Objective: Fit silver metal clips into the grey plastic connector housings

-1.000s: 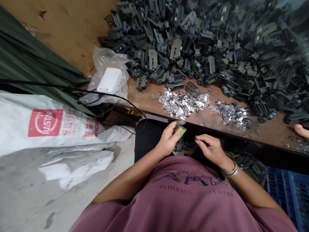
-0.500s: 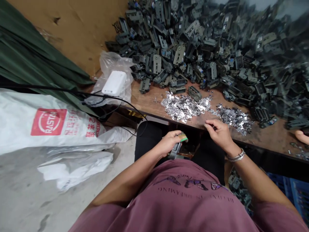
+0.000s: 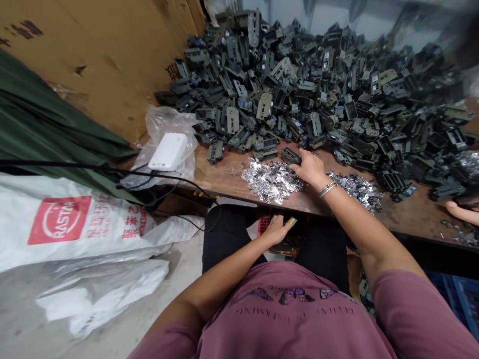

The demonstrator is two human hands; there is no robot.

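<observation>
My right hand (image 3: 311, 168) reaches over the bench, thumb and fingers closed around the near end of a dark grey plastic housing (image 3: 290, 155). The housing lies just behind a heap of small shiny metal pieces (image 3: 272, 180). Below the bench edge, between my knees, my left hand (image 3: 276, 230) has its thumb held apart from the fingers, and nothing shows in it. Green and yellow tape (image 3: 292, 222) wraps that thumb. A second heap of metal pieces (image 3: 359, 189) lies right of my right wrist.
A big pile of dark grey housings (image 3: 318, 94) covers the back of the bench (image 3: 224, 175). At left are a white power bank (image 3: 169, 151) on clear plastic, a black cable (image 3: 93, 166) and a white sack (image 3: 18, 214). Another person's hand (image 3: 462, 212) is at right.
My right hand has moved forward from the bench edge to the housing behind the metal pieces. The grey part in my left hand is out of sight, and that hand's fingers have opened.
</observation>
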